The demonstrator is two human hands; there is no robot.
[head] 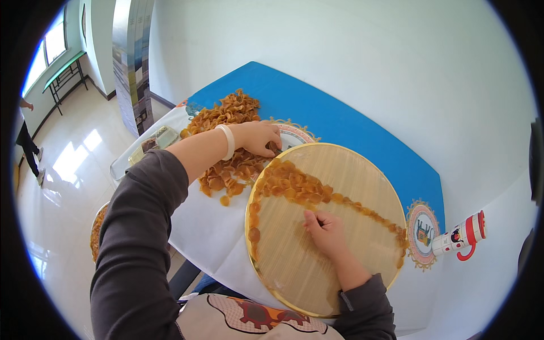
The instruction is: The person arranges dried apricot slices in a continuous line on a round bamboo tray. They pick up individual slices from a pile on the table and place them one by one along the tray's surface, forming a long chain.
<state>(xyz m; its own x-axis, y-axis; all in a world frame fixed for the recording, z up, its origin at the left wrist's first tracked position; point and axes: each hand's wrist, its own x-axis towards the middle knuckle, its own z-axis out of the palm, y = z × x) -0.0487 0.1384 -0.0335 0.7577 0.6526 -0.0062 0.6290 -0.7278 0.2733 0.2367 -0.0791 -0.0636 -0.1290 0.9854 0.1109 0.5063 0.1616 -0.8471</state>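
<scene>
My left hand (259, 138), with a pale bangle (227, 142) on its wrist, reaches over a loose heap of brown, translucent slices (231, 108). Its thumb and fingers curl around a dark brown slice (272, 147) beside the tray's upper left rim. Below sits a round, woven-looking tray (293, 250) with a gold rim, tilted towards me. Overlapping slices (293, 182) cover its upper left, and single rows run along its left edge and across to the right. Above the tray's middle, my right hand (327, 231) is curled, thumb against the fingers; the inside of its grip is hidden.
A blue and white patterned cloth (340, 114) covers the table. A red and white mug (461, 233) stands at the right. Clear plastic containers (155, 142) lie at the left edge. Another slice-filled tray (97, 231) is lower left. A person (29, 140) stands far left.
</scene>
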